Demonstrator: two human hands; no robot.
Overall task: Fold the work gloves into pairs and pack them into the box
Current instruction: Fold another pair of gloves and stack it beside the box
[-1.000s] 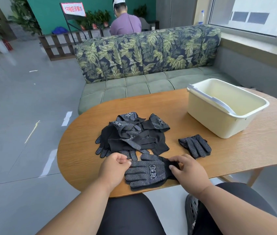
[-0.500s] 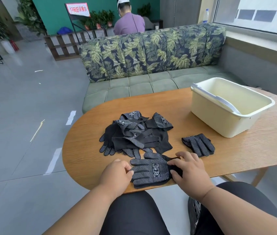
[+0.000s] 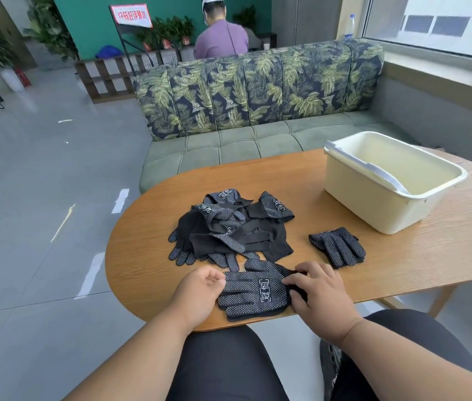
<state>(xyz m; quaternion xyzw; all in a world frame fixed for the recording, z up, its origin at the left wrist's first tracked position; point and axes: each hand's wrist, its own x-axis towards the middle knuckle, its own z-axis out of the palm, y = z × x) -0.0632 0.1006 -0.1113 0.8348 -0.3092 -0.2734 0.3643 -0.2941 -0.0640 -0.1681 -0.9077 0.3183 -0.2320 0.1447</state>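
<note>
A black dotted work glove (image 3: 253, 290) lies flat at the table's near edge, on top of another glove whose black edge shows beneath it. My left hand (image 3: 198, 293) is curled at its fingertips. My right hand (image 3: 317, 293) presses on its cuff end, fingers on the fabric. Behind them lies a loose pile of black gloves (image 3: 229, 227). A folded pair of gloves (image 3: 339, 246) rests to the right of the pile. The cream plastic box (image 3: 373, 209) stands at the far right with nothing visible inside.
The oval wooden table (image 3: 402, 256) ends just before my lap. A green sofa with leaf-print back (image 3: 257, 88) runs behind the table. A person in a purple shirt (image 3: 220, 39) sits beyond it, back turned. Grey floor lies to the left.
My right hand has slid left along the glove from the cuff toward its middle. My left hand stays at the fingertips. The camera has tilted slightly.
</note>
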